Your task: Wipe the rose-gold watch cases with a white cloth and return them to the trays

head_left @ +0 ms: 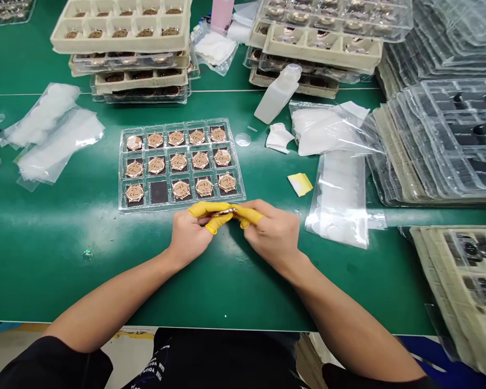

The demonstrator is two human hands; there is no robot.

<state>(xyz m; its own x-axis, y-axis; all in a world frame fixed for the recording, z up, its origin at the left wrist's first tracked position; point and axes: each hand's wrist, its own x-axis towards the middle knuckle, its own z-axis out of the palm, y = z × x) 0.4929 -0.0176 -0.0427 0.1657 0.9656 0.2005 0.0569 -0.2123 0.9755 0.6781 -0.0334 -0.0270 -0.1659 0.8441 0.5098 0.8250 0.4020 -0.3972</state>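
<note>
left hand [190, 235] and right hand [273, 235] close together, pinching one thin gold piece [224, 212] between yellow finger cots [204, 209] above a green workbench [84, 292]. just ahead of the hands, one clear plastic tray [120, 167] of 15 cells holds 14 round gold pieces [176, 138]; the bottom row's second cell from the left shows only a dark pad [159, 192]. ahead and right of the hands stands one white plastic bottle [277, 94].
</note>
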